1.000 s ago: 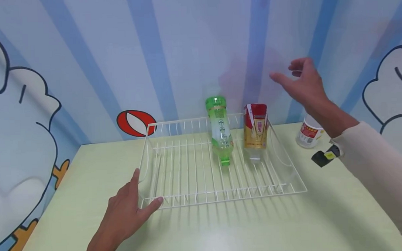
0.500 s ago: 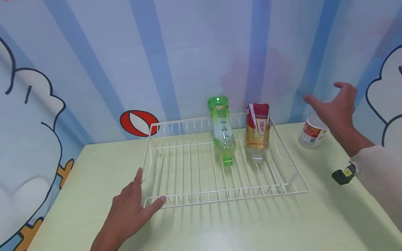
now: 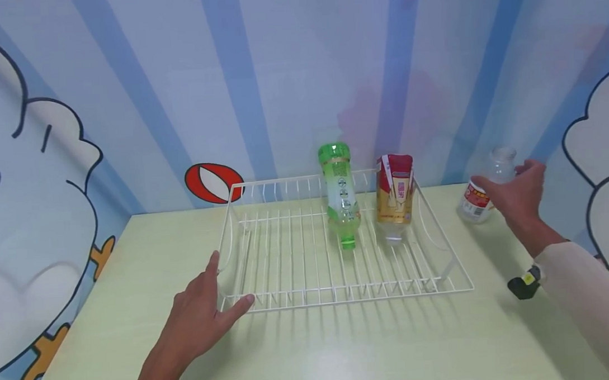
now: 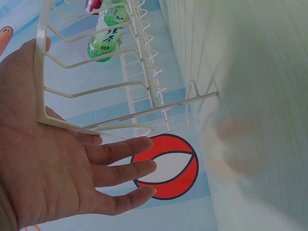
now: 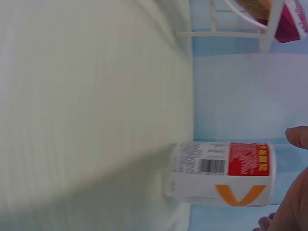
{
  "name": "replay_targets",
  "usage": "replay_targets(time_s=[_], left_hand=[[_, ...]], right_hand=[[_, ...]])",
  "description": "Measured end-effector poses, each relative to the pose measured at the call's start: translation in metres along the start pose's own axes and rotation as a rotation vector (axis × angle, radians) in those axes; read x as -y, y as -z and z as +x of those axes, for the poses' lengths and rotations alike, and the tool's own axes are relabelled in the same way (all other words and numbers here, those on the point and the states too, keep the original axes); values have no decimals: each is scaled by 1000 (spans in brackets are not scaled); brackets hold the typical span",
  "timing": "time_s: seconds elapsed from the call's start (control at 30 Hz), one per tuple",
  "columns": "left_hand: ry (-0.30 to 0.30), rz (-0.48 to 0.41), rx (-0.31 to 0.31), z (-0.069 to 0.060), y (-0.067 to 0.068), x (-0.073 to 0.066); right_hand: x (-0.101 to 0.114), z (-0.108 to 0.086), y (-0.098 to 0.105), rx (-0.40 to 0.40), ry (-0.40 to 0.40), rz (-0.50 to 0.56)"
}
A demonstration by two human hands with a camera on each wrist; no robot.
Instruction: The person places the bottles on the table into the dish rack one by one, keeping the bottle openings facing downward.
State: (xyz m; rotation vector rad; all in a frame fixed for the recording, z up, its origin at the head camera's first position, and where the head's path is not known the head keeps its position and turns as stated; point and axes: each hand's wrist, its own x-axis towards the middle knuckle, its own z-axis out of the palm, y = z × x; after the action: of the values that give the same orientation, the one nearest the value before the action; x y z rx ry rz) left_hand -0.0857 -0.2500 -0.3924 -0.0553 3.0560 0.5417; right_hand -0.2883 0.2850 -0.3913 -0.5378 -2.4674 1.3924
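Note:
My left hand [image 3: 195, 319] lies at the front left corner of the white wire rack [image 3: 333, 304], thumb and fingers spread; in the left wrist view the rack's corner crosses the palm [image 4: 53, 168] and the fingers are extended. To the right of the rack, my right hand [image 3: 521, 196] is beside the upper part of a clear bottle [image 3: 478, 198], thumb and fingers apart around it. The right wrist view shows that bottle [image 5: 221, 173] standing on the table with a red and white label; whether the hand touches it cannot be told.
In the rack a green bottle [image 3: 341, 194] and a red and gold carton [image 3: 395, 189] lean towards the back, upper ends high. Beneath the carton shows a clear piece [image 3: 393, 234]. The pale table [image 3: 335, 351] meets a blue striped wall [image 3: 301, 89] with cartoon figures.
My right hand has moved right and down from above the rack's right side to the clear bottle. The left hand keeps its place at the rack's corner.

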Motion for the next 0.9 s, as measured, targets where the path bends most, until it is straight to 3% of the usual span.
replay_targets(time_s=[0.27, 0.9], left_hand=[[-34, -11, -37, 1, 1, 0], [-8, -12, -13, -2, 1, 1]], right_hand=[[-25, 5, 0, 39, 12, -109], [-38, 0, -11, 100, -7, -111]])
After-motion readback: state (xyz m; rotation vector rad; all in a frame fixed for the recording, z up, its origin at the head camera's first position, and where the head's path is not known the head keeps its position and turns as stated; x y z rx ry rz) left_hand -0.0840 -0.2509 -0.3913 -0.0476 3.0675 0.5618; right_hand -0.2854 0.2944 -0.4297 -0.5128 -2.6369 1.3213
